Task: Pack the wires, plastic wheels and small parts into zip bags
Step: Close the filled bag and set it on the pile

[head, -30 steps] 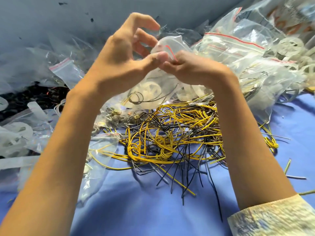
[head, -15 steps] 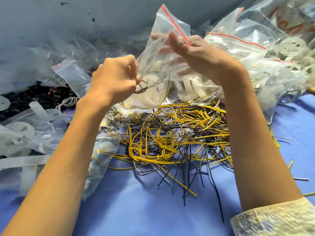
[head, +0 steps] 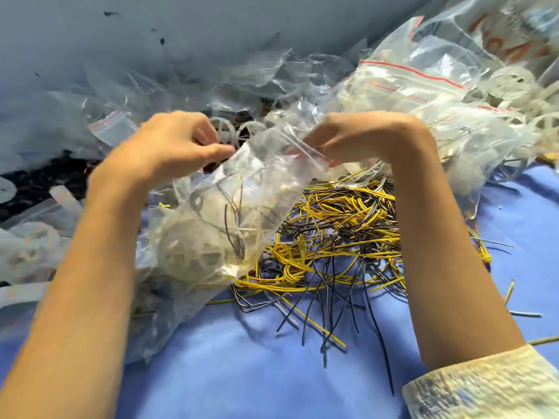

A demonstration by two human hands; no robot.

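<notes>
**Both hands pinching the top of a loaded zip bag**

Left hand [head: 169, 146] is gripping the left top edge of the clear zip bag [head: 257, 189], fingers curled. Right hand [head: 363, 137] is pinching the red zip strip [head: 305, 152] at the other side. The hands are sitting apart with the bag's mouth between them. The bag is hanging toward 8 o'clock, holding a white plastic wheel [head: 193, 252] and a few thin wires [head: 233, 228]. A loose yellow and black wire pile [head: 338, 237] is lying on the blue cloth [head: 272, 373] just beside the bag, at 4 o'clock. Filled bags [head: 423, 86] are piling up at 2 o'clock, loose wheels [head: 511, 83] next to them. Empty bags [head: 115, 128] are lying at 10 o'clock
</notes>
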